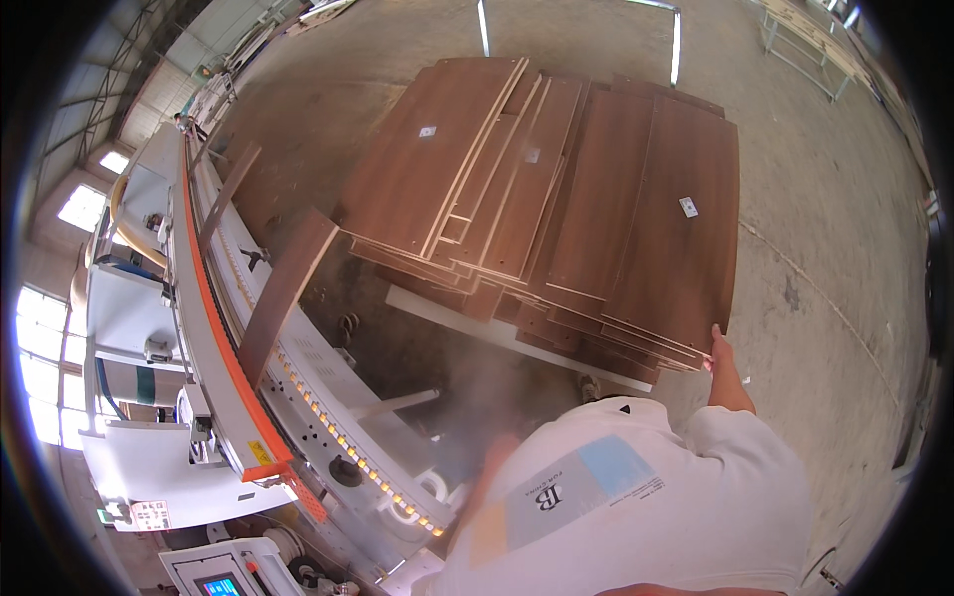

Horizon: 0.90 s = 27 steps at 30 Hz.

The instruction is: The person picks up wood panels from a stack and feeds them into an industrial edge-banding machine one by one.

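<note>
My right hand (717, 350) is closed on the near right corner of a dark brown wood panel (668, 223), which lies on top of a stack. One finger reaches up along the panel's edge. My left arm (494, 459) is a smeared shape beside the machine, and its fingers cannot be made out. More brown panels, wide and narrow, lie next to the gripped one, among them a wide panel (422, 159) on the left. Pale strips of bare edge show between them. Under the stack's near side runs a long whitish board (517, 340).
A long edge-banding machine (328, 387) with an orange stripe stands at my left. A narrow brown panel (286, 288) sticks out of it. Its control screen (219, 584) glows at the lower left. A person (186, 123) stands by its far end. A metal-legged table (810, 40) is far right.
</note>
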{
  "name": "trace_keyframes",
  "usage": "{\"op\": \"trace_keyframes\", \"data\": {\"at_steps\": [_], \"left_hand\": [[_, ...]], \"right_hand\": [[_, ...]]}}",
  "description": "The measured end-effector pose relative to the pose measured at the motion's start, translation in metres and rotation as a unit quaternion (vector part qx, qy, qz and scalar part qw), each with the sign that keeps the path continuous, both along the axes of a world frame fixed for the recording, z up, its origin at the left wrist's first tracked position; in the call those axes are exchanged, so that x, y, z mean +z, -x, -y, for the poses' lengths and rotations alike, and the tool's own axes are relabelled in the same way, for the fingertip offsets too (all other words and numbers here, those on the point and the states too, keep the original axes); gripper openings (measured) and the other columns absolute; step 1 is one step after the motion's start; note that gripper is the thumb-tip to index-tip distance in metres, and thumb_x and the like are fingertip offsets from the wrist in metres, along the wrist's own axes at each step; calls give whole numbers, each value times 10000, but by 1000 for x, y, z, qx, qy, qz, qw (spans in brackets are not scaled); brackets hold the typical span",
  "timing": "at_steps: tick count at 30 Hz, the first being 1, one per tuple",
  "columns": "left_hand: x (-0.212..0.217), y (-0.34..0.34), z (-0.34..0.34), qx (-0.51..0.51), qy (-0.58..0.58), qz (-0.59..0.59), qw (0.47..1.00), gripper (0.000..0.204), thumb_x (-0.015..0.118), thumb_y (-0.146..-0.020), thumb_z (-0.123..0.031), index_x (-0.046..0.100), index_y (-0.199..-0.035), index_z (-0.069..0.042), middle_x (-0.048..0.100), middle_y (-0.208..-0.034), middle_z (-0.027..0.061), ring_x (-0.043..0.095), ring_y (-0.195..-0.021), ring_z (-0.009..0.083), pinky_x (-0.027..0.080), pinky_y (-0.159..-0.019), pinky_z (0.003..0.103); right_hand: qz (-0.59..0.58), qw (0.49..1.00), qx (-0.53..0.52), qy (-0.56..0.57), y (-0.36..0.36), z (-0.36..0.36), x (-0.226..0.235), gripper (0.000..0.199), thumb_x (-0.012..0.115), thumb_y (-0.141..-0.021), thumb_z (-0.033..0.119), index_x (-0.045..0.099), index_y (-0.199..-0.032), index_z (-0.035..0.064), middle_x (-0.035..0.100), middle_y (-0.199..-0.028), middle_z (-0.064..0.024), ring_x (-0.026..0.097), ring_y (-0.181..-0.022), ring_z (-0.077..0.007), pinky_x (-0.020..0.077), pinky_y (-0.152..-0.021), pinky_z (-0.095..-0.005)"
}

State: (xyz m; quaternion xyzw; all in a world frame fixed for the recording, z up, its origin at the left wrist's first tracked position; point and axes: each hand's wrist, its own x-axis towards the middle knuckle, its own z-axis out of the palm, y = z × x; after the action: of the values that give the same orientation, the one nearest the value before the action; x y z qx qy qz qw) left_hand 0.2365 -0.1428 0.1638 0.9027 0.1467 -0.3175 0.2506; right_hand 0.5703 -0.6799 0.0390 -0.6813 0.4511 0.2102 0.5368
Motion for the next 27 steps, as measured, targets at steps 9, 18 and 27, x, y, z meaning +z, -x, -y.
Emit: {"op": "trace_keyframes", "data": {"at_steps": [9,18,27], "left_hand": [[-36,-61,1,257,318,148,900,369,578,-1006,-304,603,-1261,-40,679,-1125,126,653,-981,250,547,-827,376],[56,-171,35,544,410,132,720,513,657,-995,-320,504,-1400,-47,639,-1179,90,607,-972,198,545,-791,360],[13,-30,-42,609,235,148,743,401,691,-940,-224,593,-1311,-110,633,-1201,73,606,-1112,248,528,-883,467]], "right_hand": [[-41,951,94,-291,44,-127,66,830,732,-908,484,361,-1503,40,479,-1442,-159,537,-1235,-310,541,-962,-483],[-106,739,368,-554,90,-277,115,492,610,-1020,343,500,-1426,88,576,-1403,-90,628,-1184,-273,537,-976,-460],[-5,918,156,-365,27,-224,126,589,661,-929,557,551,-1347,156,597,-1263,-48,549,-1146,-234,425,-1019,-470]]}}
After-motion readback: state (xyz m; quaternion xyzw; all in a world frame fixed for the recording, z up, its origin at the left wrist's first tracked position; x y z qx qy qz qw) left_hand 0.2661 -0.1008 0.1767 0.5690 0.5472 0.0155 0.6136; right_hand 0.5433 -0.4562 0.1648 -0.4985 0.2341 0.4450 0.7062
